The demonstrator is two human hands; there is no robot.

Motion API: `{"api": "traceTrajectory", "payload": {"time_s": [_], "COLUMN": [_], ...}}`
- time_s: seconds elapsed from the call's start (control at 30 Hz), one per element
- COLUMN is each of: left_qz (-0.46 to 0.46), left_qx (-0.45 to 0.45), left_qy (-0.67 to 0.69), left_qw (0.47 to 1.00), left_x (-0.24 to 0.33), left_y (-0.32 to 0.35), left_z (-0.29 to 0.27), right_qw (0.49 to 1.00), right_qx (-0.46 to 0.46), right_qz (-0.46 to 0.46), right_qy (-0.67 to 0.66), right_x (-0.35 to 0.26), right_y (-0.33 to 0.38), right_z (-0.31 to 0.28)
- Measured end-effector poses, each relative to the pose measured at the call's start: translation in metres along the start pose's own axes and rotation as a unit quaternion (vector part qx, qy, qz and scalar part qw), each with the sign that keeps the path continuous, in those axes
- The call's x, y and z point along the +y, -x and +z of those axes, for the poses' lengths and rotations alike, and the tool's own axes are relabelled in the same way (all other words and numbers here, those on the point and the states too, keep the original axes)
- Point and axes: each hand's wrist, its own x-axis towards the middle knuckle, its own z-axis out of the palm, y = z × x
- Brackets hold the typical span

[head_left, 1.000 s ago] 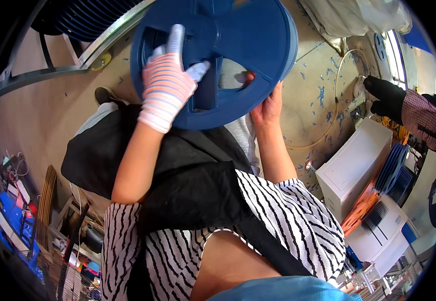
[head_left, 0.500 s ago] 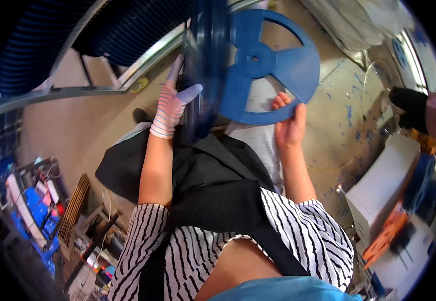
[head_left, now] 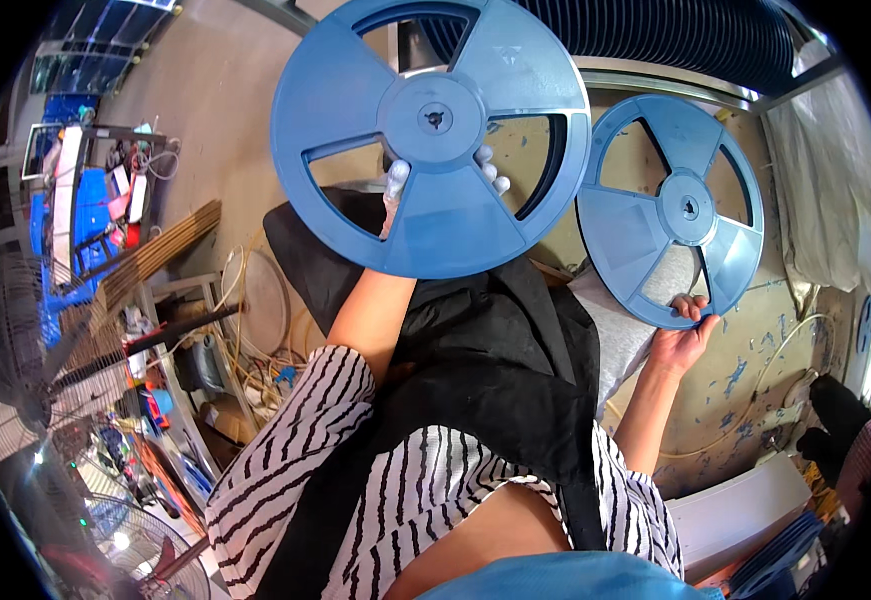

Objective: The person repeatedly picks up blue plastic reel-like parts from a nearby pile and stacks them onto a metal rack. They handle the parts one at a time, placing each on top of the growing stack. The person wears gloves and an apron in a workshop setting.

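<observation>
A large blue plastic reel [head_left: 530, 70] with three cut-out windows faces me, nearly flat on. Behind it is my left hand [head_left: 396, 185], in a white glove. Its thumb shows in one window and its fingertips in another, closed about the hub area; the palm is hidden. To the right, a second blue reel [head_left: 620, 230] of the same form is tilted slightly. My bare right hand [head_left: 683, 343] pinches its lower rim, with fingers through a window and the thumb outside. The two reels are side by side, their rims almost meeting.
A row of dark blue ribbed reels [head_left: 675, 45] lies on a metal rack at the top. Pale sheeting [head_left: 830, 170] hangs at the right, above blue scraps on the floor. A white box [head_left: 740, 515] stands lower right. Wooden strips [head_left: 160, 245] and a fan [head_left: 145, 550] are at left.
The left-hand reel, seen edge-on and blurred before, now faces me. The right hand keeps its rim grip, its reel now further right in view. My view has turned, shifting the surroundings.
</observation>
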Motion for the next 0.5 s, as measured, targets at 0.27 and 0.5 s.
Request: {"api": "traceTrajectory", "payload": {"time_s": [0.27, 0.5], "left_qz": [-0.008, 0.003], "left_qx": [0.017, 0.001], "left_qy": [0.04, 0.008], "left_qw": [0.999, 1.0], "left_x": [0.004, 0.006], "left_y": [-0.015, -0.012], "left_z": [0.005, 0.01], "right_qw": [1.0, 0.996], "right_qx": [0.012, 0.085], "right_qz": [0.012, -0.004], "right_qy": [-0.011, 0.0], "right_x": [-0.003, 0.007], "right_y": [-0.006, -0.001], "right_z": [0.0, 0.017]}}
